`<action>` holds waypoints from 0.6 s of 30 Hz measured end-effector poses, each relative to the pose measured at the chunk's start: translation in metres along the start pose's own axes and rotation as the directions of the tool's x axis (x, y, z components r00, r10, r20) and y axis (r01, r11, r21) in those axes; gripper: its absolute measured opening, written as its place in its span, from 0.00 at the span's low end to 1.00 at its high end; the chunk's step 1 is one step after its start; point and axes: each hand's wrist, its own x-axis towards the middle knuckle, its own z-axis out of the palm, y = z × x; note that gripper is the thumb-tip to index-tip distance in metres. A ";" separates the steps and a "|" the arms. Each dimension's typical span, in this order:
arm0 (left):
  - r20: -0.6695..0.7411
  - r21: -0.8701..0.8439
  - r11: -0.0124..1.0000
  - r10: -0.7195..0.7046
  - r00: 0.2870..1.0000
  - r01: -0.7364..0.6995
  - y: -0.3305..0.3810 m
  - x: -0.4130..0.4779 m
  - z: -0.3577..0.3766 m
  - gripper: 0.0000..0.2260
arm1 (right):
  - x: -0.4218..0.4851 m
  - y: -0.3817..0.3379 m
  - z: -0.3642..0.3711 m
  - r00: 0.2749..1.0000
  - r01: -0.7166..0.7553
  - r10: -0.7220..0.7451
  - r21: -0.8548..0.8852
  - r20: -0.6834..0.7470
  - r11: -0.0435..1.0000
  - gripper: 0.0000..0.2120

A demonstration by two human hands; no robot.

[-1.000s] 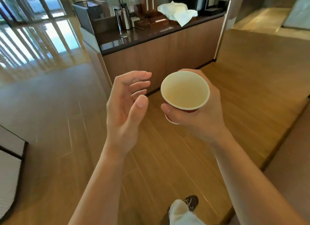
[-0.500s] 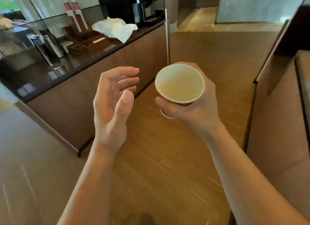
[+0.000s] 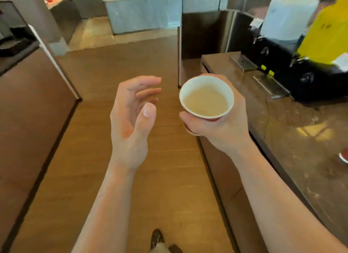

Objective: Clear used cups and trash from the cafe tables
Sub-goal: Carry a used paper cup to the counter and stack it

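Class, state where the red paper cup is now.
In the head view, right of centre: the right hand grips the cup, beside the dark counter, the empty left hand to its left.

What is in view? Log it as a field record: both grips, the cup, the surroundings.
right grip: hand curled round the paper cup, cup upright
paper cup: red outside, white rim, pale beige inside; contents unclear
left grip: bare hand, fingers relaxed, holds nothing, beside the cup, apart from it
counter: dark, glossy, at the right
wood floor: below both hands
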 end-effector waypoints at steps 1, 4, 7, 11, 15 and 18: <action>0.036 -0.039 0.999 0.002 0.999 0.000 -0.014 0.019 0.005 0.25 | 0.010 0.006 -0.001 0.999 -0.019 0.018 -0.030 -0.030 0.999 0.29; 0.137 -0.172 0.985 0.042 0.990 -0.018 -0.052 0.067 0.025 0.26 | 0.040 0.025 -0.011 0.991 -0.038 0.021 -0.120 -0.132 0.992 0.29; 0.251 -0.273 0.962 0.055 0.966 0.016 -0.082 0.100 0.058 0.29 | 0.055 0.043 -0.030 0.971 -0.061 0.014 -0.194 -0.237 0.979 0.29; 0.386 -0.432 0.895 0.069 0.920 0.114 -0.104 0.112 0.123 0.31 | 0.042 0.057 -0.072 0.923 -0.130 0.012 -0.284 -0.384 0.950 0.28; 0.524 -0.513 0.839 0.137 0.841 0.183 -0.103 0.117 0.201 0.29 | 0.026 0.063 -0.127 0.862 -0.172 -0.043 -0.371 -0.506 0.913 0.28; 0.588 -0.551 0.798 0.162 0.792 0.246 -0.100 0.116 0.257 0.29 | 0.012 0.071 -0.172 0.816 -0.212 -0.073 -0.413 -0.574 0.886 0.29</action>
